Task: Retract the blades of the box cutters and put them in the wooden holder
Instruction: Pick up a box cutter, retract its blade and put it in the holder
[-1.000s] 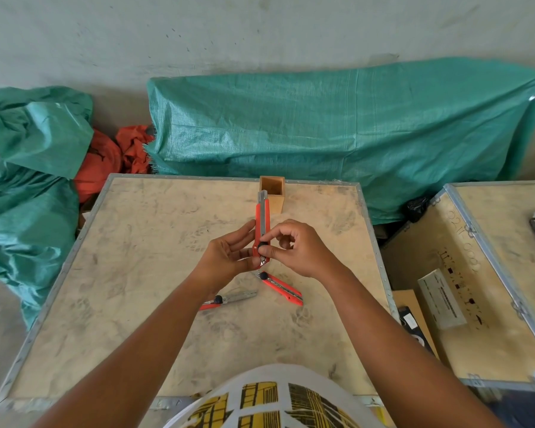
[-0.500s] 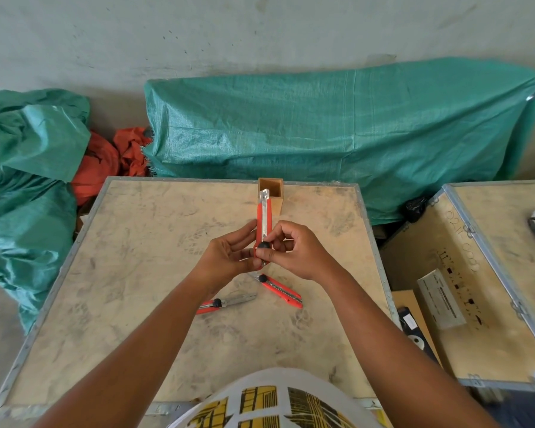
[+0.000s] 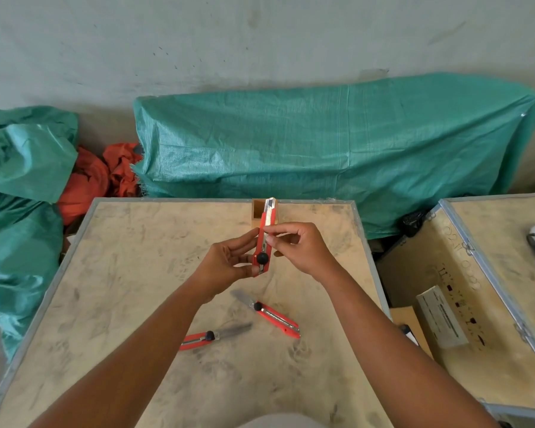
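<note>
I hold a red box cutter (image 3: 265, 239) upright above the table, its black knob low on the body and only a short metal tip showing at the top. My left hand (image 3: 226, 267) grips its lower end. My right hand (image 3: 300, 247) pinches its middle from the right. Behind it stands the small wooden holder (image 3: 257, 211) at the table's far edge. Two more red box cutters lie on the table with blades out: one (image 3: 271, 315) below my hands, another (image 3: 210, 336) beside my left forearm.
The worktop is a plywood crate lid with a metal rim (image 3: 74, 254). A second crate (image 3: 491, 273) stands to the right with a grey box (image 3: 442, 321) on its side. Green tarps (image 3: 322, 156) and orange cloth (image 3: 96, 177) lie behind.
The held cutter's black knob has slid down toward its lower end. My right fingers moved up from the knob to the middle of the body. The cutter rose slightly toward the holder.
</note>
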Available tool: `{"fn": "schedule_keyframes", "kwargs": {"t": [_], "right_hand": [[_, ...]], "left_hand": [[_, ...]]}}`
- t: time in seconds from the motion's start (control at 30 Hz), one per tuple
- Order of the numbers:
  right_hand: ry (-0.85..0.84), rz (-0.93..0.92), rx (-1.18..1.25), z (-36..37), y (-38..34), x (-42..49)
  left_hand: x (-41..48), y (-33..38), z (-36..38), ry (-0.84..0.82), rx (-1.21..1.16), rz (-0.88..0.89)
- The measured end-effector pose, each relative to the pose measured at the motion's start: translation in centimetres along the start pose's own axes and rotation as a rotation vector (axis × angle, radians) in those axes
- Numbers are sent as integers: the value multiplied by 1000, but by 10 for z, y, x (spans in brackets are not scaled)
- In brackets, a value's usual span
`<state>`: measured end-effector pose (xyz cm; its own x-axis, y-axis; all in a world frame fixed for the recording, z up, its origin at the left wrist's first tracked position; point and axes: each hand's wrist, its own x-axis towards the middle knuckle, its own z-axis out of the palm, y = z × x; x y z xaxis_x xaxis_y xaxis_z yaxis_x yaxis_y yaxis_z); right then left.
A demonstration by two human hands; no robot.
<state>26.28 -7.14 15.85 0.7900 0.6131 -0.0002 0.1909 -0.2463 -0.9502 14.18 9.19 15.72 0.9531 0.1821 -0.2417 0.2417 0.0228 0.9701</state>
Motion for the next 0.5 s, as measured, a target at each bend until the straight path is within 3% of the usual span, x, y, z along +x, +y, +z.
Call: {"fn": "schedule_keyframes", "kwargs": {"t": [0.27,0.5], "right_hand": [[83,53,120,-19,19,91],[258,-63,-194,-13,77,165]], "left_hand": [[97,18,-20,17,68,55],[186,-6,-39,97,409,-70]]}}
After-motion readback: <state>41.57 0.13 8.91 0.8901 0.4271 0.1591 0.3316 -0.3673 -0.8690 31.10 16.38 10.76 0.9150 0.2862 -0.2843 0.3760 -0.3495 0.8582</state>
